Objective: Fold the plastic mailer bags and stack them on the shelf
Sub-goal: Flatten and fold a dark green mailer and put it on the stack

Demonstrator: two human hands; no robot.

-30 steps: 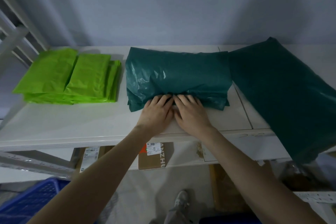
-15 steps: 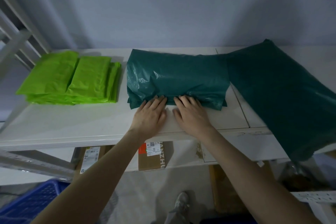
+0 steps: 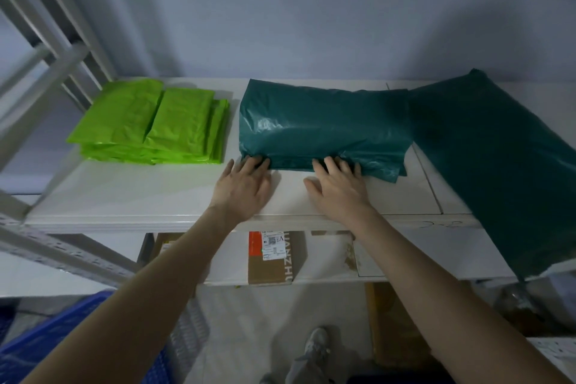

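Hands spread apart: left hand (image 3: 243, 185) and right hand (image 3: 338, 187), fingers flat, pressing the folded dark-green plastic mailer stack (image 3: 324, 128); crease nearly set.

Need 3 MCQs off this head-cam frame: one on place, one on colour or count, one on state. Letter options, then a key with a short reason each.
1. Where does the stack of bright green folded plastic mailer bags lie on the white shelf board?
A. left of the dark green stack
B. right of it
C. on top of it

2. What colour is the unfolded plastic mailer bag hanging over the shelf's right front edge?
A. bright green
B. dark green
C. blue

3. What are the left hand and right hand doing?
A. both lifted clear of the shelf
B. fingers at the front edge of the dark green folded stack of mailer bags
C. gripping the cardboard box

Key: 1 A, the bright stack sits toward the shelf's left end. 2 B, it matches the folded dark stack. 3 B, both hands' fingertips meet that stack's near edge.
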